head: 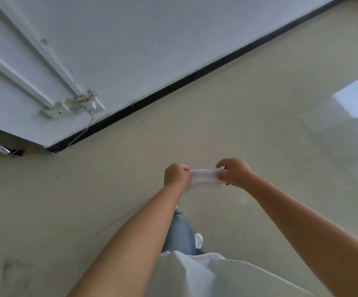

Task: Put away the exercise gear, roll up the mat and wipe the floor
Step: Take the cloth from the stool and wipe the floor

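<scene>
- Standing over the beige tiled floor, the person holds a small white wipe out in front at arm's length, well above the tiles.
- The left hand is clenched on the wipe's left end, knuckles up, with the cloth running into the fist.
- The right hand pinches the right end between thumb and fingertips, the other fingers curled above it.
- The wipe is stretched flat between the two hands, in what looks like a folded band; I judge the step in hand to be opening or refolding it before wiping.
- To do this well, the hands should draw apart evenly, so the thin sheet spreads without tearing at the pinched corner.
- A pad folded to palm width would serve better than a loose sheet, since it gives a firm face to press down.
- No mat or exercise gear shows in view, so I take the wiping to be what is left, though I cannot tell for sure.
- Dull smudges mark the floor at lower left; those seem the places to go for, working away from the white wall and its black skirting.
- Loose wiring hangs from a broken wall fitting near the corner, best kept clear of a damp wipe.
- The person's white shoe stands just below the hands; stepping back as the wiping goes would keep prints off the cleaned tiles.
</scene>
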Demonstrator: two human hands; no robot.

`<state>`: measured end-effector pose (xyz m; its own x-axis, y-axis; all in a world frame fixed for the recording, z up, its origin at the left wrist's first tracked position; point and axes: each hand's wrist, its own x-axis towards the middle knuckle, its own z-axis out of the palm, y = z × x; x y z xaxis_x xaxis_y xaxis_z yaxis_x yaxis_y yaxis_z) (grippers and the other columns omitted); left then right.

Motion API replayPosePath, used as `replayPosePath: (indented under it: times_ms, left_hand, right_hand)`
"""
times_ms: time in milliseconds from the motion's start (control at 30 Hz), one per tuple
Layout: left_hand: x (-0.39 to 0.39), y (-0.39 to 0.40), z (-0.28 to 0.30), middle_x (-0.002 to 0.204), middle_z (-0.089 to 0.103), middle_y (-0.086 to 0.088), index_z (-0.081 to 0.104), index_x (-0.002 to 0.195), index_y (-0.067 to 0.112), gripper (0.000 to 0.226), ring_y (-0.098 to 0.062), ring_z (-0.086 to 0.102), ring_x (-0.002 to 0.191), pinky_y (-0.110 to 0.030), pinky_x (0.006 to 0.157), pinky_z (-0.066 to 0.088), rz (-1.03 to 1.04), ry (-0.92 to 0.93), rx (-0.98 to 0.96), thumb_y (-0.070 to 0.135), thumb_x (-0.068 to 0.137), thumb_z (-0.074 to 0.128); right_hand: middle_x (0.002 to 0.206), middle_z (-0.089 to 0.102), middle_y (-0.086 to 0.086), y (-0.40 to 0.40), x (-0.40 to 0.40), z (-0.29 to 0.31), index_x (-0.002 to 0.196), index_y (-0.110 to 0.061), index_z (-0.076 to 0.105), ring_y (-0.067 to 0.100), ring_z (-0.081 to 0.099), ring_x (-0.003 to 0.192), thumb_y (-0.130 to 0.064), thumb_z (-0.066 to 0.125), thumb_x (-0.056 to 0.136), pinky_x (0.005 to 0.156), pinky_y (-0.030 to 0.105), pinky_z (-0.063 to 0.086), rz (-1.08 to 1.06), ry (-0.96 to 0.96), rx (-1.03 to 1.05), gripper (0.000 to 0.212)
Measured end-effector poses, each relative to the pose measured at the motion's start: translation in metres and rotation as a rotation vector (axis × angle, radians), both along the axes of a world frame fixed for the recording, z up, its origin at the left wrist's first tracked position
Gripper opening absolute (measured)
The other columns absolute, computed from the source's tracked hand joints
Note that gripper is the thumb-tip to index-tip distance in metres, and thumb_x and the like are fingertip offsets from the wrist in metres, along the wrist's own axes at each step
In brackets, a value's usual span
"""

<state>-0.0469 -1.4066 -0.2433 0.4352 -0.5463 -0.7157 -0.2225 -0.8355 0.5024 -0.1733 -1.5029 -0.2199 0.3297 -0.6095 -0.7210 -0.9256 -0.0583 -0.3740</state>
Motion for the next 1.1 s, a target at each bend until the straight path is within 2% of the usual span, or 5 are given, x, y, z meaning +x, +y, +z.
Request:
replayPosePath:
  times_ms: [133,267,400,667,1100]
  left_hand:
    - [0.027,-0.042,-0.024,0.122,0.066,-0.007,0.067,0.116,0.01,0.029,-0.025,0.061,0.112,-0.024,0.087,0.046,0.195,0.051,0.014,0.011,0.094,0.049]
    - [0.059,-0.087,-0.072,0.088,0.063,0.001,0.064,0.082,0.023,0.023,-0.02,0.055,0.087,-0.02,0.072,0.039,0.244,0.079,0.065,0.01,0.092,0.049]
    - [0.076,-0.127,-0.124,0.121,0.065,-0.004,0.067,0.114,0.012,0.029,-0.023,0.06,0.108,-0.025,0.087,0.046,0.313,0.107,0.143,0.01,0.093,0.048]
    - [0.087,-0.179,-0.274,0.127,0.062,-0.007,0.064,0.121,0.009,0.034,-0.023,0.056,0.12,-0.025,0.099,0.042,0.534,0.113,0.109,0.004,0.094,0.044]
    - [0.164,-0.27,-0.564,0.11,0.069,-0.014,0.069,0.112,0.007,0.029,-0.028,0.062,0.107,-0.024,0.087,0.043,0.561,-0.258,-0.143,0.005,0.091,0.049]
  right_hand:
    - [0.082,0.058,0.01,-0.064,0.046,-0.022,0.112,-0.003,0.064,0.012,0.047,0.047,-0.001,0.05,0.085,0.035,0.009,0.038,0.114,0.001,0.049,0.03]
    - [0.097,0.059,0.011,-0.115,0.084,-0.063,0.113,-0.003,0.064,0.011,0.048,0.047,-0.001,0.049,0.086,0.035,0.007,0.036,0.186,0.043,0.094,0.031]
    - [0.1,0.062,0.014,-0.158,0.108,-0.121,0.113,-0.004,0.064,0.011,0.047,0.048,0.0,0.047,0.087,0.03,0.004,0.033,0.219,0.099,0.142,0.031]
    - [0.13,0.052,0.012,-0.221,0.156,-0.277,0.124,-0.013,0.06,0.024,0.053,0.117,-0.006,0.043,0.092,0.09,0.02,0.039,0.609,0.228,0.053,0.037]
    - [0.118,0.053,0.015,-0.314,0.216,-0.567,0.115,0.003,0.06,0.032,0.054,0.107,-0.004,0.045,0.092,0.079,0.022,0.036,0.842,-0.133,-0.356,0.028]
